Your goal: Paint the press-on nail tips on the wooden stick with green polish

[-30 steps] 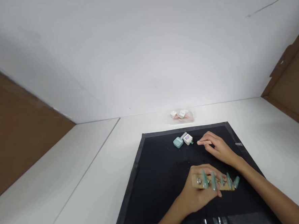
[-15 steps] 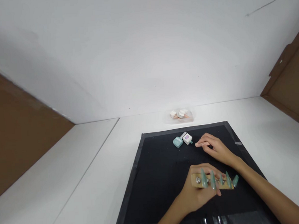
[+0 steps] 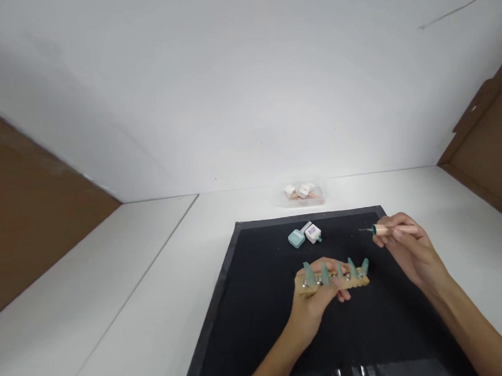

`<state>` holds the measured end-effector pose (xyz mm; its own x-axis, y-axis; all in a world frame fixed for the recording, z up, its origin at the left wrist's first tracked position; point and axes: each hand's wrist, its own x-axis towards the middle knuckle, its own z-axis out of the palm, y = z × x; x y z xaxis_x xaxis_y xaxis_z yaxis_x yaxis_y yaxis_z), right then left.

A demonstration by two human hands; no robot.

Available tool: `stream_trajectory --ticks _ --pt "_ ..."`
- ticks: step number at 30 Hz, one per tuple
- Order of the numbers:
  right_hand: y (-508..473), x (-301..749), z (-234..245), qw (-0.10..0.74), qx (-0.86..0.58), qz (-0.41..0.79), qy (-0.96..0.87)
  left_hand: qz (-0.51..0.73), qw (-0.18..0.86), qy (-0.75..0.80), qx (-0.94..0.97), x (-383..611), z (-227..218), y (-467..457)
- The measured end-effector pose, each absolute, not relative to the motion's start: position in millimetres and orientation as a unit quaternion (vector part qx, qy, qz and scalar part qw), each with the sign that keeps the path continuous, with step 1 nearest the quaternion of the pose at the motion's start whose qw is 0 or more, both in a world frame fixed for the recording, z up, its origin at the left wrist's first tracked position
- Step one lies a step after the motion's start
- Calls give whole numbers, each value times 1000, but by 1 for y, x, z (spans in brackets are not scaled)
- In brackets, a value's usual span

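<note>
My left hand (image 3: pixel 315 300) is closed round a wooden nail stand (image 3: pixel 331 282) that carries several long teal false nails, held above the black mat (image 3: pixel 262 312). To the right and a little farther back, my right hand (image 3: pixel 408 249) pinches a nail polish brush (image 3: pixel 389 230) by its pale handle. The brush's thin tip points left. A teal polish bottle (image 3: pixel 297 238) and a small white bottle (image 3: pixel 313 233) lie together near the mat's far edge.
A clear tray (image 3: pixel 304 194) with small white and pink items sits on the white table (image 3: pixel 135 308) behind the mat. Brown panels stand at the far left and right. Shiny metal pieces (image 3: pixel 360 373) lie at the mat's near edge.
My right hand has left the bottles, lifted and moved right, now holding the brush. My left hand has raised the nail stand and shifted it left and farther away.
</note>
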<state>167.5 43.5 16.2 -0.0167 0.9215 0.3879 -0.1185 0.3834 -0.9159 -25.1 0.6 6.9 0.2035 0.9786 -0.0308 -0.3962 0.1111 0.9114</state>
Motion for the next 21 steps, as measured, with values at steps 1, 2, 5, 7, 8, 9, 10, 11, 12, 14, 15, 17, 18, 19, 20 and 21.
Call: stream_trajectory --ticks 1,2,5,7,8,9,10,11,12,14,15,17,18,19,20,21 --pt "40 167 19 622 -343 434 -555 525 654 351 415 -26 6 1" --pt "38 167 21 633 -336 436 -545 527 650 351 420 -27 5 2" --pt "31 165 29 617 -345 441 -553 530 641 342 437 -28 3 3" --pt "29 164 31 591 -340 445 -581 532 644 327 442 -29 2 3" --pt "28 164 31 582 -326 445 -598 532 646 320 444 -29 2 3" --pt "28 163 30 574 -308 444 -615 532 647 314 446 -29 2 3" --pt "27 163 29 570 -288 443 -629 533 647 310 449 -29 2 3" --pt "27 163 27 567 -271 442 -640 532 647 309 451 -29 2 3" --pt "27 162 26 566 -258 443 -646 532 646 309 451 -29 3 3" --pt "28 162 24 565 -244 447 -650 530 646 313 452 -28 3 3" --pt "28 162 24 564 -237 448 -652 528 646 316 452 -27 3 4" --pt "29 162 26 556 -228 450 -660 526 646 318 453 -26 3 5" --pt "29 162 27 548 -228 450 -667 527 645 314 456 -26 3 5" --pt "29 163 28 540 -231 448 -674 528 646 309 457 -25 3 5" --pt "30 163 28 533 -236 443 -681 529 647 302 459 -25 2 6" --pt "30 164 29 530 -243 436 -686 528 649 296 460 -24 2 6"
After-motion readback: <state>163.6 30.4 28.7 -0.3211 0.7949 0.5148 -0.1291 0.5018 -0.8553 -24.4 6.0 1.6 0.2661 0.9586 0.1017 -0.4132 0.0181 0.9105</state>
